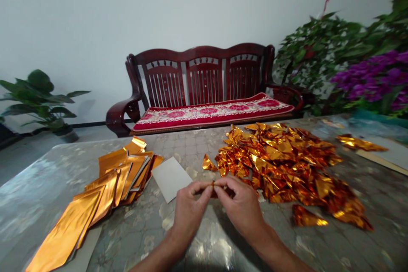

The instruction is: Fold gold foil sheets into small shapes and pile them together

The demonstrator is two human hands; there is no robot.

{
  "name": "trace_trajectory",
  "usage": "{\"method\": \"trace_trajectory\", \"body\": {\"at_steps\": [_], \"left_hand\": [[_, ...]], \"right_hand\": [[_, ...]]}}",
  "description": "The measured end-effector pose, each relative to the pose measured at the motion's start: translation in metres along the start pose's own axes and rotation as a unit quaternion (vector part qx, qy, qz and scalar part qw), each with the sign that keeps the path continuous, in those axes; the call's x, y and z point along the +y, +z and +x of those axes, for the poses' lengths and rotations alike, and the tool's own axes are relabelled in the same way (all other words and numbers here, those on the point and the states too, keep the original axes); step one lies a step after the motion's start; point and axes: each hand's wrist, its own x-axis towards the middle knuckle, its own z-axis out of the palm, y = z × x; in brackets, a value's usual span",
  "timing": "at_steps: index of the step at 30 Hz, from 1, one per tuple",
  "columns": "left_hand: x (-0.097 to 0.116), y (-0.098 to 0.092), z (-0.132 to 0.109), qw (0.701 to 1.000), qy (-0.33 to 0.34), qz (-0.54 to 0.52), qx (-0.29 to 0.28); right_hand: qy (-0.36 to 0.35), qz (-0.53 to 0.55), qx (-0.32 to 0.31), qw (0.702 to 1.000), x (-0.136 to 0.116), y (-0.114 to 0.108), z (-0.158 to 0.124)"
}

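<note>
Over the middle of the table, my left hand (191, 204) and my right hand (244, 204) meet, thumbs and forefingers pinched on a small piece of folded gold foil paper (213, 183). Fingers cover most of that piece. Just beyond and right of my right hand lies a large heap of folded gold foil pieces (274, 157), shiny and pointed. One folded piece (208, 163) sits at the heap's left edge, another (307, 216) at its near side. A fanned stack of flat gold foil sheets (111, 185) lies to the left, apart from my left hand.
A white card (171, 178) lies between the stack and my hands on the patterned, shiny tabletop (140, 238). Clear plastic (331, 125) and a pale board (387, 153) rest at the far right. Behind stand a wooden bench (204, 76), a potted plant (41, 97) and purple flowers (376, 76).
</note>
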Motion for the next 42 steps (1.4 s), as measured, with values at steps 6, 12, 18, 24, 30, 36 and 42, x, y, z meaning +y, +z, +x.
{"method": "trace_trajectory", "body": {"at_steps": [6, 12, 18, 24, 30, 36, 42], "left_hand": [[-0.005, -0.005, 0.000, 0.976, 0.136, 0.167, 0.029], [-0.001, -0.007, -0.001, 0.930, 0.216, 0.295, 0.042], [-0.003, -0.005, 0.001, 0.941, 0.173, 0.290, 0.031], [0.000, -0.004, 0.000, 0.921, 0.217, 0.323, 0.017], [0.004, -0.005, -0.001, 0.932, 0.203, 0.302, -0.006], [0.004, -0.005, -0.001, 0.943, 0.167, 0.284, -0.043], [0.008, -0.005, -0.001, 0.948, 0.154, 0.269, -0.069]], "right_hand": [[0.013, -0.031, -0.045, 0.998, -0.002, -0.008, 0.007], [-0.072, -0.151, -0.127, 0.978, -0.011, -0.022, 0.020], [-0.080, -0.189, -0.134, 0.970, -0.009, -0.022, 0.025], [-0.171, -0.249, -0.174, 0.937, -0.015, -0.027, 0.033], [-0.200, -0.256, -0.207, 0.923, -0.018, -0.029, 0.039], [-0.174, -0.216, -0.219, 0.936, -0.015, -0.030, 0.041], [-0.156, -0.200, -0.245, 0.936, -0.014, -0.033, 0.043]]}}
